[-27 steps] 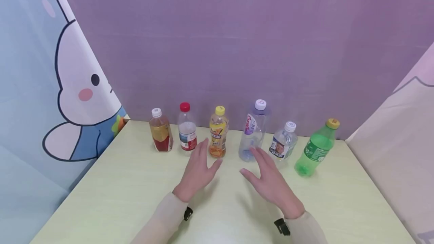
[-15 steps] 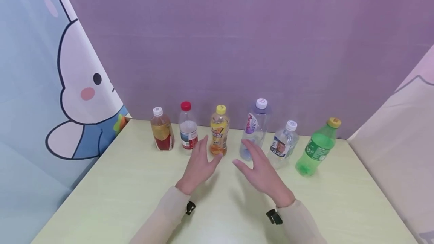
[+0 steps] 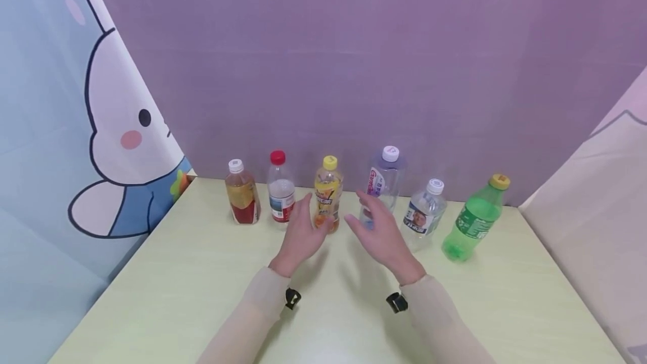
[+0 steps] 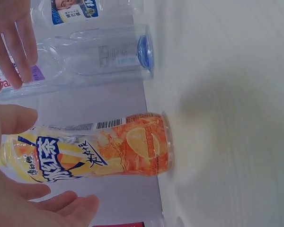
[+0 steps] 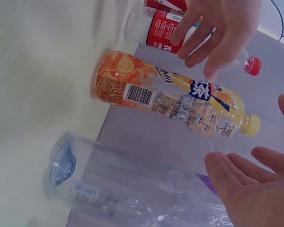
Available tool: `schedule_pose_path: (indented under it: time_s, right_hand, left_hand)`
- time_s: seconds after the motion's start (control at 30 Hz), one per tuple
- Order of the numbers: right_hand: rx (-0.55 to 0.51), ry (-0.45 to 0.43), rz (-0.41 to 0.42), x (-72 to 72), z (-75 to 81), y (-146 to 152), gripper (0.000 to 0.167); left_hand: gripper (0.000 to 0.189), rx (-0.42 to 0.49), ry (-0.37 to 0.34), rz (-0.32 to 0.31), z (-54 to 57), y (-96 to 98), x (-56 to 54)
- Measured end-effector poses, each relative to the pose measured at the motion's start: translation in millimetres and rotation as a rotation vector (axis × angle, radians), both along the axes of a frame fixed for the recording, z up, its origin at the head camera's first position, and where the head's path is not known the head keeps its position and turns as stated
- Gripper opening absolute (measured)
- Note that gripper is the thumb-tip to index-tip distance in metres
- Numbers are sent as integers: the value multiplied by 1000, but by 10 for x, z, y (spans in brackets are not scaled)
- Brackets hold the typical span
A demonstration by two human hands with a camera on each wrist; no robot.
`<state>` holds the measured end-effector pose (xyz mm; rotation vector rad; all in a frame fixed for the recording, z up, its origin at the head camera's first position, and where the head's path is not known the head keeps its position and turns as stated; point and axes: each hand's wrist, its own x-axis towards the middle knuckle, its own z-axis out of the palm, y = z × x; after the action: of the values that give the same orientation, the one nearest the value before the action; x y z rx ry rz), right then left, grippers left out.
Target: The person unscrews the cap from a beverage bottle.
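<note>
Between my two hands stands an iced tea bottle (image 3: 327,191) with a yellow cap and an orange-yellow label. My left hand (image 3: 301,236) is just left and in front of it, fingers extended and thumb apart. In the left wrist view a gap separates the hand from much of the iced tea bottle (image 4: 132,146); whether any finger touches it I cannot tell. To the right, my right hand (image 3: 382,239) has its fingers spread, holding nothing. It partly hides a tall clear bottle (image 3: 390,176) with a white cap. Behind the left hand is a red-capped bottle (image 3: 281,190).
A brown drink bottle (image 3: 242,198) with a white cap stands at the row's left end. Right of the tall bottle are a small clear bottle (image 3: 425,212) and a green bottle (image 3: 474,219). All stand on the pale table (image 3: 202,274) before a purple cloth (image 3: 354,60).
My right hand has moved left and forward, toward the iced tea bottle. The left hand has shifted slightly right and forward. The hands are nearer each other; the bottles stay in place.
</note>
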<state>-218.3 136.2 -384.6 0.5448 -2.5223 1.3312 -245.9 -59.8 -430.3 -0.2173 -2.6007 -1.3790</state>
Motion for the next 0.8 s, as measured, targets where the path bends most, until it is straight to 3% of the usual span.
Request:
schedule_pose_path:
  time_s: [0.6, 0.8]
  right_hand:
    - [47, -50, -28, -328, 155, -251, 68]
    - [-23, -45, -23, -463, 139, -349, 64]
  left_hand:
    - [88, 76, -72, 9, -109, 42, -244]
    - [91, 89, -86, 10, -140, 72, -317]
